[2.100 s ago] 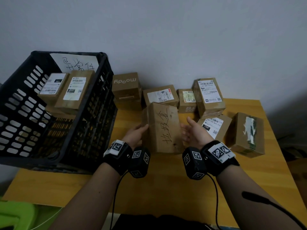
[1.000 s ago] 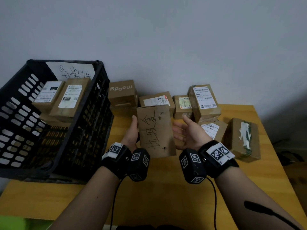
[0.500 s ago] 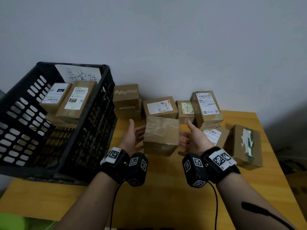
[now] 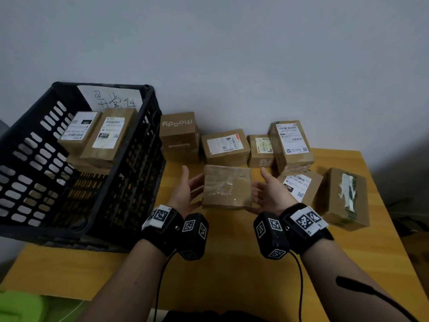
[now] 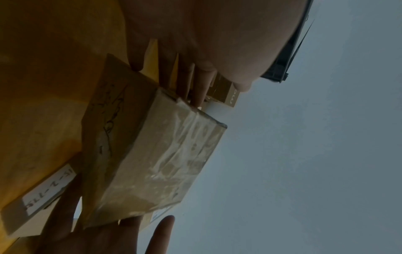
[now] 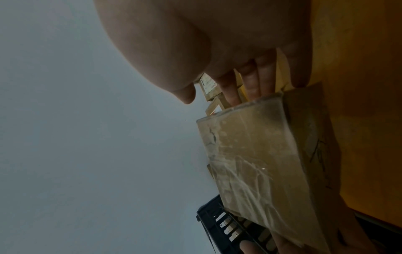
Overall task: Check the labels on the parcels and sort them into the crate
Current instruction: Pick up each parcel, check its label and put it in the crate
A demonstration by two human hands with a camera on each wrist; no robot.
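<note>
At far left sits the black crate [image 4: 148,145], already holding labelled parcels. Just right of it our left hand [image 4: 185,194] lies spread, straight fingers pressing the left side of the taped parcel [image 4: 227,187], lifted over the table [image 4: 209,270]. Our right hand [image 4: 270,195], likewise spread, presses the opposite side. We clamp it between flat palms, probably so every face can turn up for a label. Unsorted parcels [image 4: 291,145] wait farther right.

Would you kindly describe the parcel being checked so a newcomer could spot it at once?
On the yellow table, right of the black crate, look between the two hands. The parcel held there shows a tape-covered top without the printed label its neighbours carry.
</note>
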